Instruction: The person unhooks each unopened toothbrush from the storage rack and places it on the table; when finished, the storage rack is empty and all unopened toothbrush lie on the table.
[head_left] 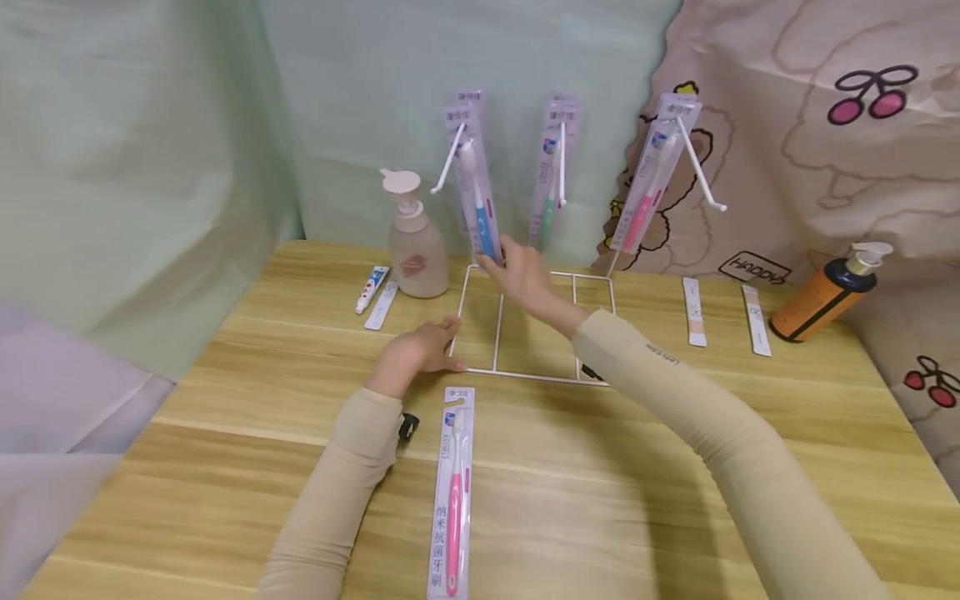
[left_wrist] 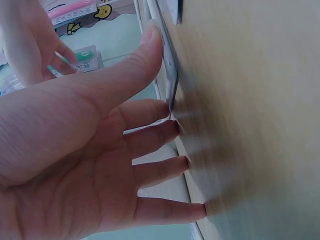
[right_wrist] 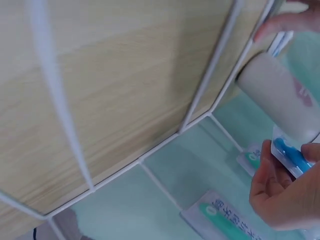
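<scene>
A white wire rack stands at the back of the wooden table, and three packaged toothbrushes hang from its hooks. My right hand pinches the lower end of the blue toothbrush pack on the left hook. The right wrist view shows that hand with its fingers curled round the pack. My left hand lies flat at the front left corner of the rack's base. Its straight fingertips press on the wire and the tabletop. A green pack and a pink pack hang further right.
A pink toothbrush pack lies flat on the table near me. A frosted pump bottle and a small tube stand left of the rack. Two strips and an orange pump bottle are to the right. Cloth hangs behind.
</scene>
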